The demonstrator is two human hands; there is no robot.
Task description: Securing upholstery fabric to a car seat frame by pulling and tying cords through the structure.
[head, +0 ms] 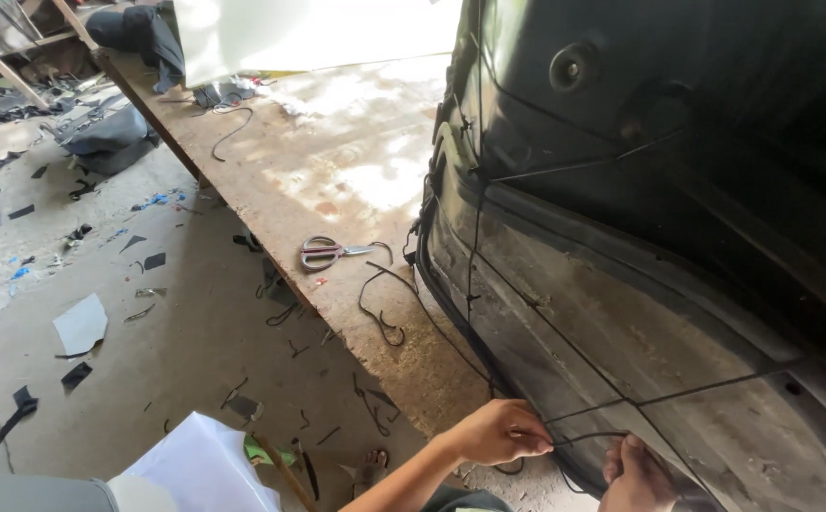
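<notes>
A: Fingers?
B: Left hand (493, 431) is pinched shut on a black cord (583, 438). Right hand (635, 479) grips the same cord just beside it, fingers curled, partly cut off by the frame edge.
A: Where does the cord run?
B: Across the big black moulded panel (640, 237) standing on the workbench (337, 161), criss-crossing it.
A: Anything in the way?
B: Scissors (329, 252) and loose cord offcuts (380, 313) lie on the bench, well apart from the hands. Scraps litter the floor (176, 332).
</notes>
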